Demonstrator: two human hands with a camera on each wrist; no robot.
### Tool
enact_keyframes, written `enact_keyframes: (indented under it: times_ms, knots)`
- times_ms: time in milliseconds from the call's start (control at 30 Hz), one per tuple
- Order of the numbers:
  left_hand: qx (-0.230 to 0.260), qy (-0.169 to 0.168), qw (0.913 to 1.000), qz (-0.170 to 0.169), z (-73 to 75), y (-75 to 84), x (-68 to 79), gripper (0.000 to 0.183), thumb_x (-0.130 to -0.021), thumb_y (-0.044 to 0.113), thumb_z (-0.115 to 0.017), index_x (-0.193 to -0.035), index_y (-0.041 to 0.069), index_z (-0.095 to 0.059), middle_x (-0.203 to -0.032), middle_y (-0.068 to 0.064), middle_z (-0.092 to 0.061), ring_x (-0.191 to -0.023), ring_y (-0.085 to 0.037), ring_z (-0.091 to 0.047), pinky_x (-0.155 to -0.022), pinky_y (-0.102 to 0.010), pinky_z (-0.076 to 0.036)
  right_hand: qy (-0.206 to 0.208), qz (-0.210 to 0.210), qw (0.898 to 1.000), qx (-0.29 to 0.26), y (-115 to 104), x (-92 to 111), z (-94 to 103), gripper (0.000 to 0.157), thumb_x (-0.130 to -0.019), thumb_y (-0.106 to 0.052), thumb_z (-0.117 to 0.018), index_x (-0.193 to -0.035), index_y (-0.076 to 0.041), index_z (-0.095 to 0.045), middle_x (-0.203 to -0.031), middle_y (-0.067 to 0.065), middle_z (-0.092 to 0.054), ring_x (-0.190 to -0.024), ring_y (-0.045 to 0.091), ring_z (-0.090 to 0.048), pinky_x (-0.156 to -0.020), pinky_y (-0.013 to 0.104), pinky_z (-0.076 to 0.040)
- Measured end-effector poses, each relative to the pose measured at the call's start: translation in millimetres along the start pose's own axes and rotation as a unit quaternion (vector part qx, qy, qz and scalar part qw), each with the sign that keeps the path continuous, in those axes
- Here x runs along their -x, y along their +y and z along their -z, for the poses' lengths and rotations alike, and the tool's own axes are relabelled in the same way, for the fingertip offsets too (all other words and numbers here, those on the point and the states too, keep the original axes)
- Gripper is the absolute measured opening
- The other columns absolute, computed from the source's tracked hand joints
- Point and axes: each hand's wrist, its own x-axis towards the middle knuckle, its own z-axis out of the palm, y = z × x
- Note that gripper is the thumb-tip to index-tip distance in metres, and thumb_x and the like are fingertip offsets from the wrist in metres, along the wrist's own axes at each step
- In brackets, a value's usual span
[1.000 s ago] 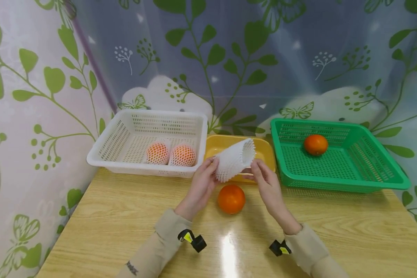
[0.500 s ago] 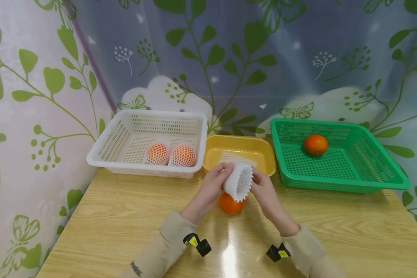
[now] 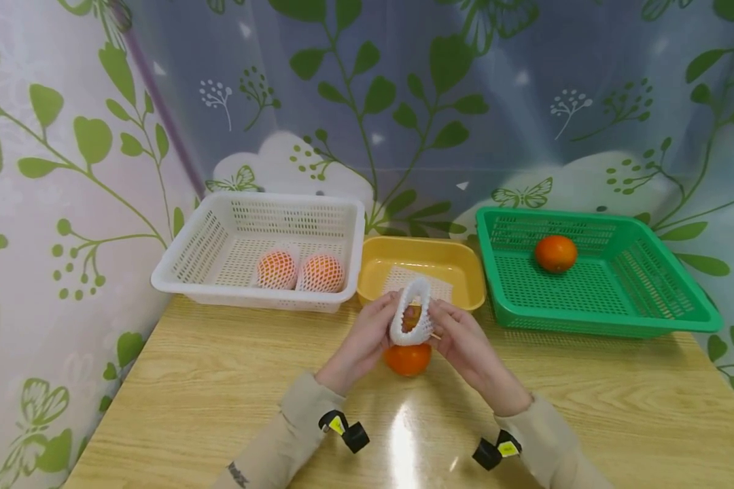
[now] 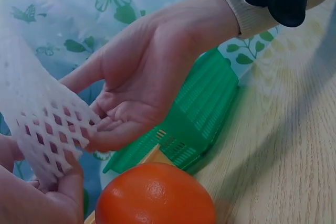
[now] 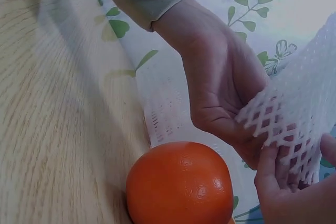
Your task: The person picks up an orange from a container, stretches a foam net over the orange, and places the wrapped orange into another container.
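My left hand [image 3: 363, 339] and right hand [image 3: 467, 343] pinch opposite sides of a white foam fruit net [image 3: 413, 339], spreading its mouth into an upright oval. Yellow and orange show through the opening. Just below the net, an orange [image 3: 408, 361] stands on the wooden table, its top partly covered by the net in the head view. In the left wrist view, the diamond mesh [image 4: 50, 124] hangs between the fingers of both hands, beside the bare orange [image 4: 156, 195]. From the right wrist, the net's lower edge [image 5: 286, 135] shows gripped by thumbs and fingers above the table.
A yellow tray [image 3: 425, 248] behind the hands holds a flat white net [image 3: 440, 291]. To the left, a white basket [image 3: 186, 288] contains two netted oranges [image 3: 323, 273]. On the right stands a green basket [image 3: 599, 322] with one bare orange [image 3: 556, 254]. A patterned curtain [image 3: 404, 156] hangs behind.
The net has come down from over the yellow tray to above the orange. It has turned from lying sideways to facing its opening toward me, and the hands have drawn closer together.
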Motion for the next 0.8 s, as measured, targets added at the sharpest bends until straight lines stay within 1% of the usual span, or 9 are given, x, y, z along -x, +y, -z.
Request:
enact_keyframes:
  times_ms: [100, 167, 233, 333, 400, 467, 667, 800]
  knots:
    - [-0.004, 0.006, 0.9998, 0.018, 2.5, 0.2, 0.9, 0.040, -0.110, 0.027, -0.045, -0.127, -0.006, -0.056, -0.097, 0.003, -0.062, -0.088, -0.006, -0.059, -0.076, -0.019, -0.051, 0.015, -0.006, 1.000, -0.021, 0.4, 1.0, -0.4, 0.020, -0.110, -0.021, -0.046, -0.113, -0.013, -0.064, -0.108, -0.004, -0.066, -0.099, 0.008, -0.062, -0.088, 0.023, -0.054]
    - [-0.013, 0.006, 0.9996, 0.023, 5.6, -0.3, 1.8, 0.045, -0.109, 0.029, -0.047, -0.132, -0.008, -0.055, -0.101, 0.001, -0.064, -0.091, -0.007, -0.059, -0.078, -0.020, -0.052, 0.024, -0.012, 0.999, -0.030, 0.9, 1.7, 0.0, 0.020, -0.109, -0.022, -0.047, -0.113, -0.014, -0.064, -0.106, -0.004, -0.066, -0.096, 0.009, -0.061, -0.085, 0.022, -0.054]
    - [-0.017, 0.007, 0.9994, 0.030, 8.8, -0.7, 3.3, 0.047, -0.108, 0.030, -0.049, -0.133, -0.008, -0.055, -0.104, 0.000, -0.065, -0.094, -0.008, -0.060, -0.081, -0.021, -0.052, 0.032, -0.020, 0.999, -0.029, 1.9, 1.9, 0.9, 0.020, -0.109, -0.023, -0.047, -0.109, -0.016, -0.066, -0.103, -0.005, -0.066, -0.092, 0.009, -0.061, -0.080, 0.021, -0.053]
    - [-0.012, 0.014, 0.9991, 0.039, 13.6, -2.2, 5.7, 0.049, -0.106, 0.031, -0.052, -0.136, -0.007, -0.055, -0.114, -0.003, -0.067, -0.101, -0.011, -0.062, -0.089, -0.024, -0.053, 0.044, -0.027, 0.999, -0.018, 3.8, 3.2, 2.9, 0.022, -0.109, -0.023, -0.048, -0.104, -0.019, -0.069, -0.098, -0.005, -0.067, -0.087, 0.009, -0.061, -0.073, 0.020, -0.052]
    - [-0.010, 0.021, 0.9986, 0.047, 16.5, -3.6, 7.2, 0.049, -0.106, 0.032, -0.054, -0.136, -0.007, -0.055, -0.113, -0.004, -0.066, -0.102, -0.012, -0.063, -0.091, -0.024, -0.053, 0.050, -0.031, 0.998, -0.005, 5.5, 4.4, 4.5, 0.024, -0.109, -0.023, -0.047, -0.100, -0.022, -0.070, -0.097, -0.006, -0.067, -0.085, 0.009, -0.062, -0.072, 0.020, -0.052]
    - [-0.014, 0.027, 0.9983, 0.051, 19.5, -6.0, 8.0, 0.049, -0.105, 0.031, -0.054, -0.136, -0.007, -0.055, -0.115, -0.005, -0.066, -0.102, -0.012, -0.063, -0.091, -0.025, -0.053, 0.054, -0.033, 0.998, 0.008, 7.6, 6.2, 6.6, 0.024, -0.109, -0.023, -0.048, -0.099, -0.024, -0.070, -0.096, -0.006, -0.068, -0.085, 0.009, -0.063, -0.072, 0.021, -0.053]
    - [-0.031, 0.037, 0.9966, 0.066, 27.6, -13.7, 8.8, 0.049, -0.106, 0.030, -0.054, -0.137, -0.008, -0.054, -0.118, -0.009, -0.065, -0.103, -0.014, -0.062, -0.091, -0.026, -0.053, 0.072, -0.049, 0.996, 0.016, 20.5, 6.7, 13.9, 0.022, -0.108, -0.022, -0.049, -0.097, -0.022, -0.069, -0.092, -0.005, -0.070, -0.080, 0.009, -0.068, -0.070, 0.022, -0.056]
    - [-0.042, 0.054, 0.9940, 0.085, 32.9, -17.8, 9.1, 0.048, -0.105, 0.031, -0.055, -0.135, -0.007, -0.056, -0.111, -0.007, -0.068, -0.096, -0.014, -0.064, -0.084, -0.025, -0.056, 0.080, -0.065, 0.994, 0.018, 30.1, 5.5, 18.9, 0.023, -0.109, -0.021, -0.049, -0.095, -0.021, -0.068, -0.088, -0.004, -0.070, -0.075, 0.009, -0.066, -0.067, 0.021, -0.055]
